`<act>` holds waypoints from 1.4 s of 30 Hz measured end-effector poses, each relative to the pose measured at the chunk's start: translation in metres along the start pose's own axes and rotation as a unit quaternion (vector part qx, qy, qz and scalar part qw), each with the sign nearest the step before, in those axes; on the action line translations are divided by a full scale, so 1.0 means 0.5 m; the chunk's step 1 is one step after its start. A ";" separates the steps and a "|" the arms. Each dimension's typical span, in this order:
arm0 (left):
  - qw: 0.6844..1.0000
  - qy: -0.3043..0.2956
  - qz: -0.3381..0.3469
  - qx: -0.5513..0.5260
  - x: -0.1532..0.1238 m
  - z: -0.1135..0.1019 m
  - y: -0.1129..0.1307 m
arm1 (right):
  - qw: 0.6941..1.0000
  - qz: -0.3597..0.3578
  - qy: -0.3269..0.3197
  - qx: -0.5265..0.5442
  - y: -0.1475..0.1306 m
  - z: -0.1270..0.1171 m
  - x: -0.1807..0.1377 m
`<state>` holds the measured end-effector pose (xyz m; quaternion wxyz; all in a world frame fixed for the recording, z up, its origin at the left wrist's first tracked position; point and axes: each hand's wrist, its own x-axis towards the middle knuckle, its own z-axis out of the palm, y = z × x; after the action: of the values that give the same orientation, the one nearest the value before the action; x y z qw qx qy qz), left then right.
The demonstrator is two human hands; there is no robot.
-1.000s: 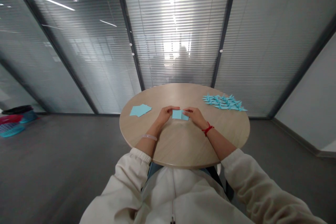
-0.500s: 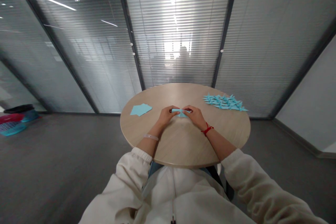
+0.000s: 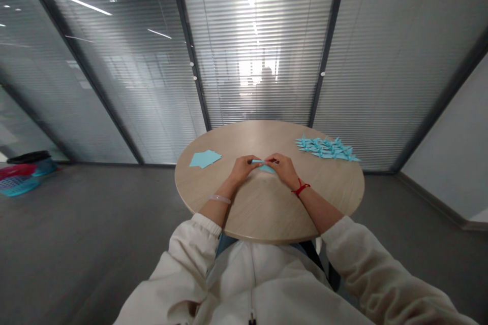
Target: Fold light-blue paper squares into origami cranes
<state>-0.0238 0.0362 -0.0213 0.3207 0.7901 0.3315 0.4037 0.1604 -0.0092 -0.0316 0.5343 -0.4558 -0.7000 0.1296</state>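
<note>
I'm seeing a small, light-blue, folded paper piece (image 3: pixel 267 168) over approx. the mid of the round, pale wood-grain table (image 3: pixel 267 208); can't tell if it's touching the top. Its upper edge is showing as a thin strip, w/ a flatter part slanting toward the table's near edge. The bare L hand (image 3: pixel 242 168) is pinching the strip's L end b/w thumb and fingers. The bare R hand (image 3: pixel 284 167) is gripping the other end likewise; some fingertips are hidden, so can't tell exactly how they're lying. A thin, pale bracelet (image 3: pixel 219 198) is circling the L wrist, a red cord bracelet (image 3: pixel 301 187) the R, both over the table.

Toward the table's L edge, flat, light-blue paper sheets (image 3: pixel 206 159) are lying in an overlapping pile, well apart from the L hand. Toward the table's far R edge, a cluster of pointed, light-blue, folded paper figures (image 3: pixel 328 148) is resting close-packed.

A person in a cream zip-front jacket (image 3: pixel 236 274) is sitting at the table's near edge. Beyond its far edge, grey slatted blinds (image 3: pixel 259 35) are hanging b/w dark frames, light coming thru. Well L of the table, on the grey floor (image 3: pixel 114 213), a blue lattice basket w/ red covering (image 3: pixel 17 186) is standing nr a black-rimmed blue bin (image 3: pixel 44 165).
</note>
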 end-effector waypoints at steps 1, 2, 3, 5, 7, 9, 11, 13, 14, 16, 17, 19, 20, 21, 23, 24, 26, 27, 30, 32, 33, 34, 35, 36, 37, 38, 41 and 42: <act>1.000 0.003 -0.006 -0.003 0.001 0.000 -0.001 | 1.000 0.001 0.004 -0.001 0.001 0.000 0.000; 1.000 0.007 -0.012 -0.004 0.001 0.000 -0.002 | 1.000 0.002 0.008 -0.002 0.001 0.000 0.001; 1.000 0.012 -0.017 -0.005 0.001 -0.001 -0.003 | 1.000 0.004 0.012 -0.002 0.002 0.000 0.001; 0.999 0.019 -0.024 -0.010 0.001 0.000 -0.003 | 1.000 0.005 0.015 -0.001 0.002 0.000 0.001; 0.999 0.023 -0.028 -0.026 -0.001 0.001 -0.003 | 1.000 0.002 0.012 0.001 0.002 0.000 -0.001; 0.998 0.017 -0.027 -0.045 -0.003 0.003 -0.003 | 1.000 0.000 0.002 0.007 0.001 0.001 -0.002; 0.998 -0.002 -0.025 -0.055 -0.006 0.005 -0.002 | 1.000 -0.001 -0.014 0.016 0.003 0.002 -0.003; 0.998 -0.027 -0.022 -0.054 -0.008 0.006 0.002 | 1.000 -0.001 -0.026 0.017 0.006 0.004 -0.003; 0.998 -0.036 -0.021 -0.050 -0.009 0.006 0.005 | 1.000 0.000 -0.026 0.015 0.008 0.004 -0.002; 0.998 -0.043 -0.019 -0.042 -0.011 0.006 0.010 | 1.000 0.009 -0.018 0.016 0.012 0.004 0.000; 0.998 -0.042 -0.017 -0.038 -0.011 0.005 0.013 | 1.000 0.015 -0.012 0.021 0.013 0.004 0.001; 0.999 -0.038 -0.015 -0.036 -0.012 0.005 0.016 | 0.999 0.031 -0.002 0.036 0.014 0.004 0.003; 0.999 -0.037 -0.015 -0.036 -0.012 0.005 0.017 | 0.998 0.039 0.000 0.043 0.014 0.004 0.003; 0.999 -0.037 -0.016 -0.035 -0.012 0.005 0.016 | 0.998 0.045 -0.002 0.050 0.013 0.004 0.003; 0.999 -0.042 -0.019 -0.027 -0.011 0.006 0.013 | 0.997 0.046 -0.015 0.064 0.012 0.005 0.003; 0.999 -0.046 -0.019 -0.021 -0.011 0.007 0.011 | 0.996 0.042 -0.024 0.070 0.011 0.006 0.003; 0.998 -0.056 -0.015 -0.011 -0.009 0.009 0.007 | 0.996 0.032 -0.040 0.070 0.011 0.006 0.004; 0.998 -0.060 -0.013 -0.012 -0.009 0.010 0.005 | 0.996 0.032 -0.043 0.065 0.012 0.006 0.004; 0.998 -0.061 -0.005 -0.035 -0.007 0.012 0.003 | 0.997 0.055 -0.024 0.056 0.017 0.003 0.008; 0.997 -0.052 -0.002 -0.056 -0.006 0.012 0.004 | 0.995 0.076 -0.010 0.071 0.021 0.000 0.011; 0.997 -0.045 -0.002 -0.064 -0.006 0.012 0.004 | 0.993 0.086 -0.006 0.082 0.023 -0.001 0.011; 0.997 -0.040 -0.003 -0.072 -0.005 0.011 0.005 | 0.991 0.095 -0.001 0.092 0.024 -0.002 0.012; 0.996 -0.033 -0.006 -0.079 -0.005 0.011 0.006 | 0.989 0.104 0.002 0.101 0.026 -0.003 0.012; 0.996 -0.027 -0.010 -0.084 -0.004 0.010 0.007 | 0.987 0.113 0.006 0.111 0.028 -0.004 0.012; 0.996 -0.019 -0.013 -0.088 -0.004 0.010 0.008 | 0.985 0.121 0.010 0.122 0.030 -0.005 0.011; 0.996 -0.011 -0.016 -0.092 -0.003 0.009 0.009 | 0.983 0.128 0.012 0.133 0.032 -0.005 0.011; 0.994 0.013 -0.023 -0.107 0.002 0.006 0.009 | 0.977 0.143 0.006 0.159 0.036 -0.006 0.009; 0.993 0.022 -0.024 -0.112 0.003 0.005 0.008 | 0.976 0.146 0.002 0.163 0.036 -0.006 0.009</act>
<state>-0.0200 0.0345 -0.0185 0.4095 0.7321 0.3103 0.4474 0.1718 0.0032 -0.0400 0.5781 -0.4602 -0.5945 0.3173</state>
